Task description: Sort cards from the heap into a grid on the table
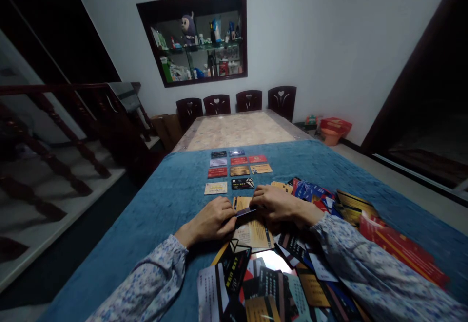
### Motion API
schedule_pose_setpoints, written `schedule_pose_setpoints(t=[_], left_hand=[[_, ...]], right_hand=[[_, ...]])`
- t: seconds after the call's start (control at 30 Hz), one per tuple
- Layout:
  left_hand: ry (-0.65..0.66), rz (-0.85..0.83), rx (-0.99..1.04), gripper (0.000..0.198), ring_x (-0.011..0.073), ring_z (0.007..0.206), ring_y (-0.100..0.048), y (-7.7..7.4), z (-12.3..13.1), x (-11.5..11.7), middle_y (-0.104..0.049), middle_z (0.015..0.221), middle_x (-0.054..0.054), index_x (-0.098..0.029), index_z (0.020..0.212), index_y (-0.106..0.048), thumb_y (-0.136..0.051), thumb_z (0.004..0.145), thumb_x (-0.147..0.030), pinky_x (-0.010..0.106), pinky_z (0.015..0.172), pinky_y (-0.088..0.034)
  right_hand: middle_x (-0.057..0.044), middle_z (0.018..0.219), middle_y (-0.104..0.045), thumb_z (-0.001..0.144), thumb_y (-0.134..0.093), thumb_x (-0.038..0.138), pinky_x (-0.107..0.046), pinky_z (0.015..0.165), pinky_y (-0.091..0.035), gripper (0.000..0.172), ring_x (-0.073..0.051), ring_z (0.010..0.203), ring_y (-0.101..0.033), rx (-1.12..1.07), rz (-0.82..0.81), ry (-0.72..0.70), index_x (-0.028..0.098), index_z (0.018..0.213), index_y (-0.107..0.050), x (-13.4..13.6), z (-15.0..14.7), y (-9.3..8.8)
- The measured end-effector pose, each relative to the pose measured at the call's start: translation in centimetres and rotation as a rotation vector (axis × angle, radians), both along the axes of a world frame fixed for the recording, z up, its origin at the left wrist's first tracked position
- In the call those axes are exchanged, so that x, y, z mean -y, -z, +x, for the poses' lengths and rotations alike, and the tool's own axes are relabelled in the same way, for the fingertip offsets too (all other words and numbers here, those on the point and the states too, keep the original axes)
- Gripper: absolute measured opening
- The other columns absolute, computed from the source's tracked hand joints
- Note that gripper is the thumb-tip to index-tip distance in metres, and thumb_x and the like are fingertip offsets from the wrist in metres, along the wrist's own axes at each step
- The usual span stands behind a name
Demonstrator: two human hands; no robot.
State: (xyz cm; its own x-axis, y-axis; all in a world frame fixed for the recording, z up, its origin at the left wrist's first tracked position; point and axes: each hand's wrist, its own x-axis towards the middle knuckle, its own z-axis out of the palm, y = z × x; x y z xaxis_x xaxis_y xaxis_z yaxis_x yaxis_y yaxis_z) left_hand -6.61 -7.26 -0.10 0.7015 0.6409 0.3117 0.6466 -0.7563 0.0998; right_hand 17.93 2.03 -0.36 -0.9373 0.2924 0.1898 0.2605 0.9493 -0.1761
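My left hand [212, 220] and my right hand [275, 203] meet over a blue cloth [161, 200], fingers closed. Together they pinch a dark card [245, 211] by its two ends, held edge-on above a gold card [256, 229]. Just beyond the hands, several cards lie face up in neat rows [239, 167]. A loose pile of cards [263, 283] spreads under and between my forearms, running off to the right [351, 205]. Both sleeves are pale with a small flower print.
The cloth covers the near half of a long table [237, 129]; the far half shows pale marble. Chairs [248, 100] stand at the far end under a wall niche with bottles and a plush toy [188, 27]. A stair rail [54, 117] runs on the left.
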Motion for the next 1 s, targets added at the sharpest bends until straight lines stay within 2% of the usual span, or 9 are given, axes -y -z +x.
schedule_pose_setpoints(t=[0.1, 0.23, 0.4, 0.6, 0.9, 1.0], left_hand=[[-0.047, -0.067, 0.086, 0.031, 0.0163, 0.075, -0.056, 0.1, -0.3, -0.2, -0.064, 0.076, 0.007, -0.016, 0.079, -0.064, -0.038, 0.097, -0.018, 0.029, 0.073, -0.045], [-0.11, -0.152, 0.152, 0.024, 0.0155, 0.075, -0.057, 0.7, -0.8, -0.6, -0.065, 0.08, 0.006, -0.015, 0.086, -0.065, -0.043, 0.094, -0.017, 0.027, 0.071, -0.045], [-0.173, -0.193, 0.207, 0.021, 0.0141, 0.072, -0.056, 1.0, -0.8, -0.8, -0.064, 0.079, 0.005, -0.015, 0.083, -0.064, -0.046, 0.093, -0.016, 0.025, 0.069, -0.044], [-0.217, -0.155, 0.207, 0.021, 0.0148, 0.071, -0.056, 1.3, -0.8, -1.0, -0.064, 0.077, 0.004, -0.016, 0.079, -0.063, -0.047, 0.092, -0.017, 0.026, 0.069, -0.045], [-0.225, -0.119, 0.188, 0.019, 0.016, 0.073, -0.058, 1.6, -0.7, -1.1, -0.064, 0.077, 0.005, -0.016, 0.078, -0.062, -0.047, 0.091, -0.015, 0.028, 0.072, -0.049], [-0.228, -0.097, 0.21, 0.014, 0.0186, 0.083, -0.062, 1.7, -0.7, -1.1, -0.068, 0.088, 0.007, -0.016, 0.092, -0.064, -0.051, 0.089, -0.014, 0.031, 0.079, -0.052]], right_hand=[[-0.007, 0.087, -0.07, 0.077, -0.057, 0.006, -0.028, 0.075, -0.043, 0.026, -0.021, 0.09, -0.059, 0.007, -0.021, 0.068, 0.019, 0.096, -0.071, -0.1, -0.2, 0.2], [-0.007, 0.088, -0.067, 0.074, -0.057, 0.005, -0.026, 0.071, -0.041, 0.024, -0.021, 0.09, -0.061, 0.019, -0.082, 0.18, 0.018, 0.09, -0.068, 0.0, -0.4, 0.4], [-0.007, 0.089, -0.066, 0.072, -0.057, 0.004, -0.025, 0.07, -0.04, 0.024, -0.021, 0.089, -0.06, 0.024, -0.11, 0.239, 0.017, 0.09, -0.065, 0.3, -0.7, 0.5], [-0.007, 0.085, -0.064, 0.071, -0.058, 0.002, -0.025, 0.069, -0.04, 0.02, -0.022, 0.089, -0.06, 0.003, -0.136, 0.266, 0.017, 0.085, -0.062, 0.5, -0.7, 0.3], [-0.009, 0.091, -0.064, 0.073, -0.058, 0.004, -0.025, 0.07, -0.041, 0.021, -0.021, 0.087, -0.06, 0.006, -0.13, 0.291, 0.017, 0.09, -0.062, 0.8, -0.8, 0.2], [-0.008, 0.089, -0.063, 0.073, -0.058, 0.004, -0.026, 0.07, -0.04, 0.021, -0.021, 0.087, -0.059, 0.005, -0.104, 0.287, 0.017, 0.09, -0.062, 0.8, -0.7, 0.2]])
